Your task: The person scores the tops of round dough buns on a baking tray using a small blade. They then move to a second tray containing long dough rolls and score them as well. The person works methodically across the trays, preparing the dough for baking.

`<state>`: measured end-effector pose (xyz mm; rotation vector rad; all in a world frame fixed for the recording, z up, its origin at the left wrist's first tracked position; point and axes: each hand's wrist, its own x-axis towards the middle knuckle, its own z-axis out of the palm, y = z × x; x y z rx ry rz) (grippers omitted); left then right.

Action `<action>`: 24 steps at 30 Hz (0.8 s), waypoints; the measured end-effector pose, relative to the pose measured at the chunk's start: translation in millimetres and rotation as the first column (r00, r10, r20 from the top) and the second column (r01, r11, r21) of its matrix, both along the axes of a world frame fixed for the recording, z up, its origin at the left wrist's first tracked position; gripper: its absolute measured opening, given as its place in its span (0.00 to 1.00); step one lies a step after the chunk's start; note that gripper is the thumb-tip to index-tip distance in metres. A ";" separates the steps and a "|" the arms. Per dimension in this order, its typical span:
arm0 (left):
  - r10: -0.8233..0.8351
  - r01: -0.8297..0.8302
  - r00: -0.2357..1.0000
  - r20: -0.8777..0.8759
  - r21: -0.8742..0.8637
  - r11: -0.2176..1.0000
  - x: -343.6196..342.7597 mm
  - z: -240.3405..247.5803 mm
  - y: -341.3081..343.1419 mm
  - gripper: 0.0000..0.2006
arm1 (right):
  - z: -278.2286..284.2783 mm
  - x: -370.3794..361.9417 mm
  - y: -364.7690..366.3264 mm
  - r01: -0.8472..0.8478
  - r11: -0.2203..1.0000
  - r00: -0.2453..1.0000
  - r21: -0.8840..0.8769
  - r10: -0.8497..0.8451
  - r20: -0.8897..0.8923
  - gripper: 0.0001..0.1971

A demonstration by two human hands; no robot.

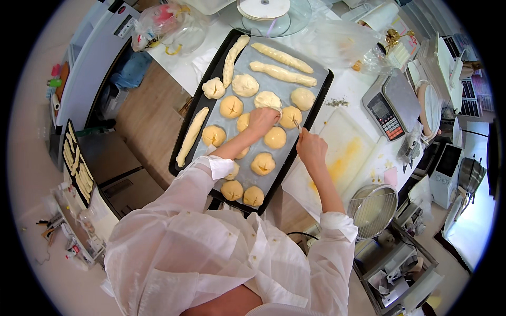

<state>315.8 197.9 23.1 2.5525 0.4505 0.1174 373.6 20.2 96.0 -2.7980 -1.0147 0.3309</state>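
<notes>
A black baking tray (174,152) lined with pale paper holds several round dough balls and long dough strips. Many balls look glazed yellow, and some, such as a dough ball (231,107) on the left, have a cross cut in the top. My left hand (262,122) is over the middle of the tray with its fingers closed, just below a pale dough ball (268,99); what they hold is hidden. My right hand (311,147) grips a thin metal tool (297,124), its tip at a cut dough ball (290,117). The tool's exact kind is too small to tell.
Right of the tray lies a yellow-stained white board (342,152), with a kitchen scale (387,108) beyond it. A round sieve or pan with a wire rack (373,210) sits near the right edge. A glass cake stand (269,23) and plastic bags (168,29) are behind.
</notes>
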 end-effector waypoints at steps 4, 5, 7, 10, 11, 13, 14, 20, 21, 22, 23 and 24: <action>0.027 -0.027 0.999 0.027 -0.004 1.000 -2.6 3.6 3.3 0.08 | 24.8 -16.7 -12.8 0.015 0.999 1.000 -0.044 -0.015 -0.011 0.08; 0.062 -0.062 0.996 0.063 -0.006 0.998 -5.1 6.7 4.1 0.08 | 22.6 -10.3 -13.3 -0.002 1.000 0.998 -0.001 0.002 0.069 0.09; 0.086 -0.082 0.986 0.144 -0.032 0.996 1.1 25.0 1.2 0.08 | 13.2 15.6 -19.1 -0.026 0.997 0.972 0.074 0.008 0.235 0.13; 0.070 -0.059 0.973 0.220 -0.055 0.997 18.0 42.3 7.5 0.08 | -2.9 59.0 -8.3 -0.126 0.988 0.941 0.091 0.090 0.327 0.14; 0.049 -0.037 0.975 0.217 -0.056 0.998 28.9 43.0 7.4 0.08 | -0.5 68.1 -1.0 -0.138 0.989 0.939 0.063 0.110 0.326 0.12; 0.018 -0.011 0.984 0.179 -0.041 0.999 46.8 39.4 9.3 0.07 | 10.5 75.4 20.1 -0.042 0.999 0.977 -0.019 0.045 0.207 0.09; 0.006 -0.002 0.989 0.146 -0.028 1.000 54.9 37.0 10.1 0.07 | 13.5 74.9 28.4 0.001 0.998 0.989 -0.067 0.009 0.146 0.08; -0.028 0.027 0.996 0.086 0.006 1.000 75.1 5.2 2.6 0.06 | -13.7 48.7 27.5 0.113 0.992 0.992 -0.058 -0.109 0.068 0.05; -0.022 0.021 0.997 0.077 0.021 1.000 74.6 4.2 2.7 0.06 | -14.8 40.8 23.5 0.124 0.990 0.991 -0.064 -0.121 0.049 0.05; -0.025 0.024 0.998 0.066 0.018 1.000 74.1 3.2 2.1 0.06 | -13.4 34.9 17.1 0.099 0.992 0.995 -0.082 -0.097 0.025 0.04; -0.028 0.027 0.998 0.054 0.016 1.000 73.8 2.3 1.7 0.06 | -11.7 29.9 11.4 0.087 0.993 0.996 -0.077 -0.085 0.029 0.04; -0.031 0.031 0.999 0.044 0.015 0.999 74.8 3.6 2.2 0.07 | -8.3 27.2 6.9 0.077 0.995 0.997 -0.070 -0.074 0.036 0.05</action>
